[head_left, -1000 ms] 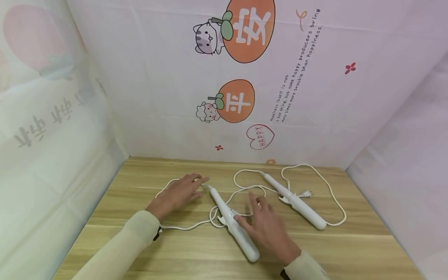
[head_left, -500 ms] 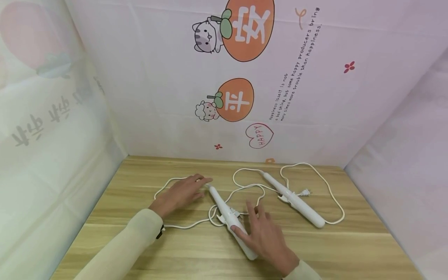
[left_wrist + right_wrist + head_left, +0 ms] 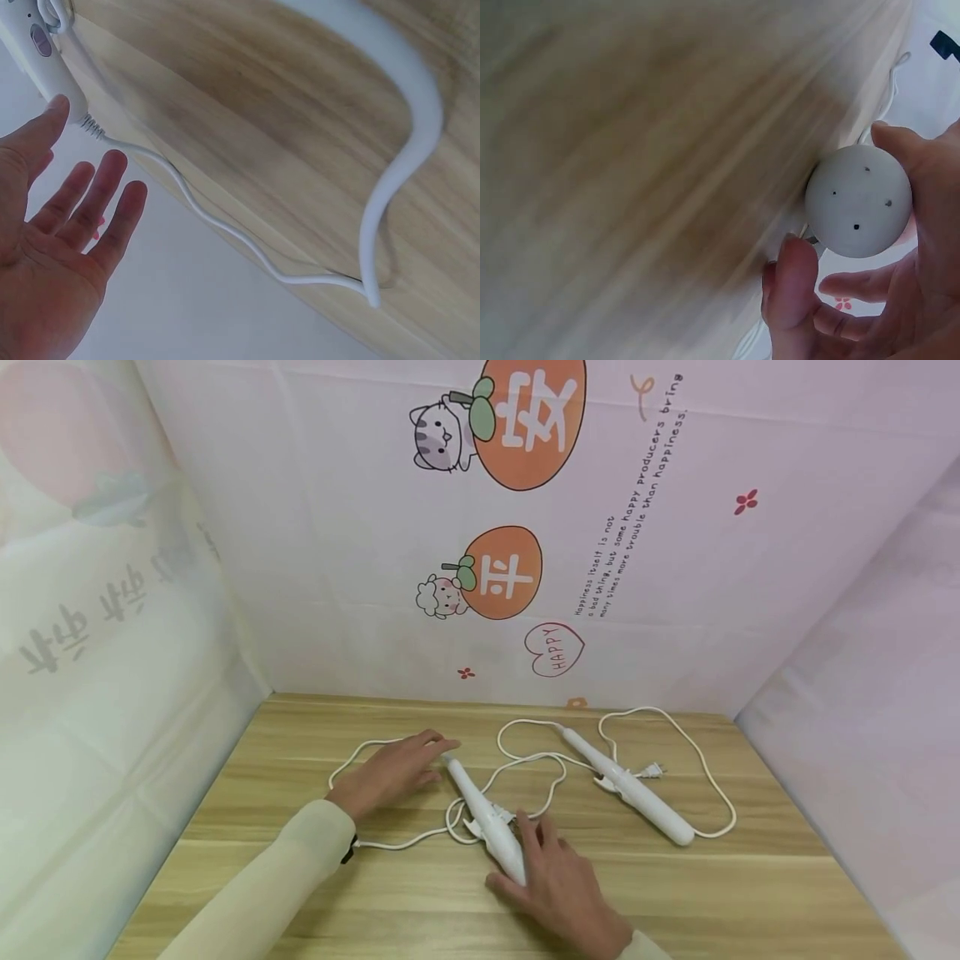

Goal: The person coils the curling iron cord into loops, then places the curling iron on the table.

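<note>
Right hand, lower middle of head frame, curled round lower end of near curling iron, likely for steadying. Left hand, left of centre, fingers loosely spread beside handle tip; contact unclear. Only right-wrist view shows holed end cap; only left-wrist view, handle switch. Second curling iron right of centre.

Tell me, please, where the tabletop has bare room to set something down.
Bare tabletop shows at front right, bordered by the right wand and right hand, and at front left, between the left sleeve and right hand. The middle is crowded: cords flank the left wand.
</note>
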`<move>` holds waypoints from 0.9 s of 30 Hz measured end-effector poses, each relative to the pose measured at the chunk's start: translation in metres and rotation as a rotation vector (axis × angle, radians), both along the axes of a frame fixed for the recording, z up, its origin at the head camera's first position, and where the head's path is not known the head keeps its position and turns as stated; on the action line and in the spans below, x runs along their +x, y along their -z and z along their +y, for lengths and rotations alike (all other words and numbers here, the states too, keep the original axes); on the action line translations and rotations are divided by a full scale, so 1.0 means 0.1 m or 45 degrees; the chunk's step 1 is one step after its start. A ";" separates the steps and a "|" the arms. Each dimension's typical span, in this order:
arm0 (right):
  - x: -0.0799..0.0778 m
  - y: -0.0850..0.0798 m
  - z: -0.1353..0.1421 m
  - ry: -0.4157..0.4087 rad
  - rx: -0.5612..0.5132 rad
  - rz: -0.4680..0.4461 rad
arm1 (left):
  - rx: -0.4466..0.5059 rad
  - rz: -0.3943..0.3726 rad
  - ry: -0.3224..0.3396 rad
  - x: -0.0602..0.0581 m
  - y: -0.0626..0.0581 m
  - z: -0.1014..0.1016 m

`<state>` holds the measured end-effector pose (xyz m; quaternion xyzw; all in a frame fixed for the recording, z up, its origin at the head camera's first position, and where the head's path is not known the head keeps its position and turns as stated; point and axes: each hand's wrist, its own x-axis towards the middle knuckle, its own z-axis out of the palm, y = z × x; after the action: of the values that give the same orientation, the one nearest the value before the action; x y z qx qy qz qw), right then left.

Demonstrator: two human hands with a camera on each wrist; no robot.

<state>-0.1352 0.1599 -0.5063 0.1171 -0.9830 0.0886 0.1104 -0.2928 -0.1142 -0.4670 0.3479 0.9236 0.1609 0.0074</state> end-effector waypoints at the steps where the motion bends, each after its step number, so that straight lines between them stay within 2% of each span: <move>1: 0.00 0.01 0.00 -0.006 -0.005 0.005 | -0.006 -0.005 0.001 -0.01 0.00 0.01; 8: 0.01 0.05 0.00 -0.054 -0.020 0.094 | -0.033 -0.012 0.024 -0.03 -0.02 0.07; 12: 0.01 0.07 -0.01 -0.063 -0.038 0.108 | -0.046 -0.022 0.030 -0.02 -0.02 0.09; 22: 0.01 0.05 0.05 -0.066 -0.068 0.028 | -0.030 -0.038 0.107 -0.02 0.01 0.13; 27: -0.01 0.02 0.08 -0.061 -0.068 0.004 | 0.014 0.012 0.152 -0.04 0.04 0.10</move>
<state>-0.1362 0.1681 -0.5086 0.1377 -0.9770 0.1173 0.1129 -0.2968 -0.1046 -0.4710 0.4034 0.9002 0.1637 0.0107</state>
